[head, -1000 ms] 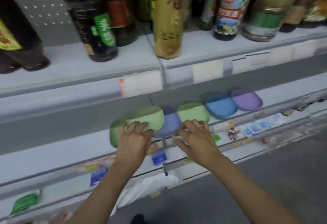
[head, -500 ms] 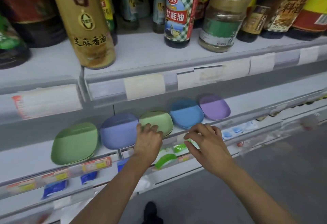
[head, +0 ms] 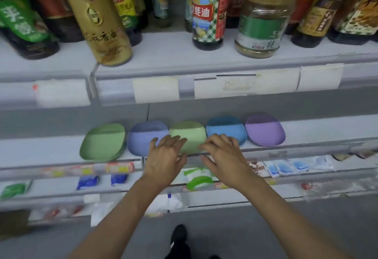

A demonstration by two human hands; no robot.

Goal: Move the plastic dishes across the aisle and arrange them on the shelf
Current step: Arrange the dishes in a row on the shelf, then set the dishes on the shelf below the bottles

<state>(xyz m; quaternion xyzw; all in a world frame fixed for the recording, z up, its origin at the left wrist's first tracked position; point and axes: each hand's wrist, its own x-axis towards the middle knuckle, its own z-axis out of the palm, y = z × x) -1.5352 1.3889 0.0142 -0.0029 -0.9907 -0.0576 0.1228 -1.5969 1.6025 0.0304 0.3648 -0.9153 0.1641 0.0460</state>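
So there's five plastic dishes lined up in a row on the middle shelf (head: 319, 134), edges touching or nearly so: green dish (head: 103, 142) at the 9 o'clock end (looks like a small stack), then periwinkle dish (head: 143, 138), light green dish (head: 190, 134), blue dish (head: 225, 129) and purple dish (head: 264, 130) at the 3 o'clock end. Left hand (head: 163, 160) sits over the gap between periwinkle and light green, fingers spread and fairly straight, gripping nothing. Right hand (head: 222, 159) is at 3 o'clock of it, fingers loosely bent and apart over the blue dish's front edge; can't tell if they touch. Sauce bottles and a gold-lidded jar (head: 263, 17) up at 12 o'clock, packets on the lower shelves at 6.
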